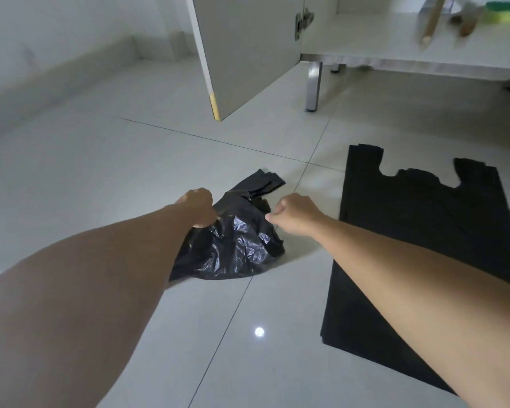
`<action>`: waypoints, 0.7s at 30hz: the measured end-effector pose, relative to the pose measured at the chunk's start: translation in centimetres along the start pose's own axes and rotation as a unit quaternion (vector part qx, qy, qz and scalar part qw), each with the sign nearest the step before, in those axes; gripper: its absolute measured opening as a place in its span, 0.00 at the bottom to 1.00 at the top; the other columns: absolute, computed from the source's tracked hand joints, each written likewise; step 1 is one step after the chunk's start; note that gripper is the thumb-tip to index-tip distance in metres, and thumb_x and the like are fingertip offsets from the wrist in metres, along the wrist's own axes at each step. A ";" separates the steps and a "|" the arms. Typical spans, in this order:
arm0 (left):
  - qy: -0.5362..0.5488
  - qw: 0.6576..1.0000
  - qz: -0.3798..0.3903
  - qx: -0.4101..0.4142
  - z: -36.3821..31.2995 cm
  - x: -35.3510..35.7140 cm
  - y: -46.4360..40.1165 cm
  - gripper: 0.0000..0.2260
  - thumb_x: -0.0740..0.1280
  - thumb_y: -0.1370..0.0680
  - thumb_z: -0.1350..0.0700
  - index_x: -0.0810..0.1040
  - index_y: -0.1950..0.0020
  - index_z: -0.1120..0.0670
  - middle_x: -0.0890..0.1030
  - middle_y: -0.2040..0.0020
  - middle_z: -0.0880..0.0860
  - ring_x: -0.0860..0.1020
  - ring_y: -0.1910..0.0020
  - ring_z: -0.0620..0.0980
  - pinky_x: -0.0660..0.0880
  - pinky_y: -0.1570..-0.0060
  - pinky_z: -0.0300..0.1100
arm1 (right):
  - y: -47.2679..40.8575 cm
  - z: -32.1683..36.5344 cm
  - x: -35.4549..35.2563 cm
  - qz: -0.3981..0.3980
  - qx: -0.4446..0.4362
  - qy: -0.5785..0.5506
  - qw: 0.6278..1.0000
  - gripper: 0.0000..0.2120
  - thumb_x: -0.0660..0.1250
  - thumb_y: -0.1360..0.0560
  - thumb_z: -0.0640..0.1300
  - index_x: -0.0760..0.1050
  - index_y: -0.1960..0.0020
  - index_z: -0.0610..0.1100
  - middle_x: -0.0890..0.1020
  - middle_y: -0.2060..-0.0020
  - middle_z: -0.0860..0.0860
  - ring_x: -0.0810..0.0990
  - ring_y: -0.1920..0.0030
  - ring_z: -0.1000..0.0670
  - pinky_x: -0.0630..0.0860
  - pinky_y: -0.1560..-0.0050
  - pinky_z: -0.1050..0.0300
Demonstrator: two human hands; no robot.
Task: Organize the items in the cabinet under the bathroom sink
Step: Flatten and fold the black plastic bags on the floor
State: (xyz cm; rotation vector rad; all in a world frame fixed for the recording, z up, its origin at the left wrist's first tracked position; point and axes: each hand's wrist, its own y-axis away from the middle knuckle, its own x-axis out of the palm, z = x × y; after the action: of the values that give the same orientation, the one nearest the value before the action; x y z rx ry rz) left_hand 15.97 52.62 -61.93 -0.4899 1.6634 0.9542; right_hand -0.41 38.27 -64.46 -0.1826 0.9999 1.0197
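Black crumpled plastic bag [233, 242] on the near floor tiles [100, 172], left hand [199, 207] clamped on its edge, right hand [295, 213] pinched at its right edge, may slip and bunch instead of flattening.

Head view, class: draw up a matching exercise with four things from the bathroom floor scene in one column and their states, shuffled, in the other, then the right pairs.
Things:
1. crumpled black bag
2. flat black bag
3. cabinet door
4. sponge

States:
A. swung open
B. on the cabinet shelf
C. spread smooth on the floor tiles
D. gripped by the left hand

Pairs: 1-D, 2-C, 3-A, 4-B
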 end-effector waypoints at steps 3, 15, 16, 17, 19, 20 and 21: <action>0.009 0.999 -0.007 -0.034 2.0 0.9 0.5 0.19 0.65 0.24 0.57 0.72 0.34 0.59 0.73 0.35 0.58 0.74 0.38 0.59 0.74 0.44 0.47 | -0.4 1.5 1.3 -0.075 -0.015 0.027 0.997 0.08 0.64 0.24 0.44 0.79 0.54 0.41 0.82 0.56 0.47 0.81 0.51 0.45 0.79 0.51 0.51; 0.108 0.990 0.067 -0.059 5.0 1.8 1.1 0.18 0.76 0.28 0.56 0.80 0.42 0.62 0.82 0.46 0.59 0.80 0.51 0.56 0.78 0.50 0.44 | -1.8 5.1 5.1 0.040 0.055 0.029 0.997 0.08 0.73 0.31 0.45 0.76 0.58 0.44 0.77 0.67 0.51 0.76 0.59 0.46 0.72 0.47 0.50; 0.115 0.989 0.072 -0.060 5.0 1.7 1.2 0.18 0.76 0.29 0.56 0.80 0.41 0.61 0.82 0.46 0.59 0.81 0.50 0.56 0.78 0.50 0.45 | -1.8 5.1 4.8 0.031 0.056 -0.012 0.998 0.08 0.73 0.33 0.41 0.74 0.64 0.44 0.74 0.71 0.52 0.75 0.63 0.47 0.72 0.52 0.52; 0.123 0.987 0.077 -0.063 5.1 1.7 1.4 0.20 0.77 0.29 0.57 0.80 0.40 0.61 0.82 0.45 0.58 0.81 0.49 0.57 0.78 0.51 0.45 | -1.9 5.3 4.5 0.022 0.052 -0.048 0.997 0.12 0.73 0.34 0.38 0.70 0.70 0.45 0.71 0.75 0.52 0.72 0.67 0.48 0.71 0.59 0.56; 0.129 0.986 0.084 -0.066 5.2 1.5 1.8 0.22 0.77 0.30 0.56 0.78 0.38 0.59 0.81 0.47 0.57 0.81 0.50 0.57 0.76 0.55 0.43 | -1.6 5.6 3.6 0.012 0.039 -0.106 0.994 0.18 0.72 0.32 0.35 0.67 0.73 0.47 0.68 0.76 0.55 0.70 0.65 0.49 0.66 0.66 0.61; 0.132 0.985 0.087 -0.065 5.3 1.3 2.0 0.22 0.77 0.30 0.56 0.78 0.38 0.59 0.81 0.49 0.57 0.80 0.53 0.57 0.75 0.57 0.42 | -1.5 5.7 3.2 0.003 0.033 -0.125 0.992 0.18 0.72 0.32 0.35 0.67 0.72 0.49 0.69 0.73 0.56 0.72 0.61 0.49 0.67 0.65 0.61; 0.135 0.985 0.088 -0.064 5.3 1.1 2.2 0.22 0.77 0.30 0.56 0.78 0.38 0.59 0.81 0.51 0.57 0.79 0.56 0.56 0.74 0.59 0.42 | -1.3 5.9 2.8 -0.007 0.025 -0.137 0.990 0.16 0.72 0.33 0.37 0.69 0.72 0.50 0.71 0.71 0.56 0.74 0.58 0.48 0.69 0.62 0.60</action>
State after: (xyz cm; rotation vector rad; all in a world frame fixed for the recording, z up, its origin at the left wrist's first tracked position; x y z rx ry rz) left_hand 17.26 58.29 -62.61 -0.5864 1.9210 1.1706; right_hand 4.61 42.52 -63.66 -0.0066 0.7725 0.9765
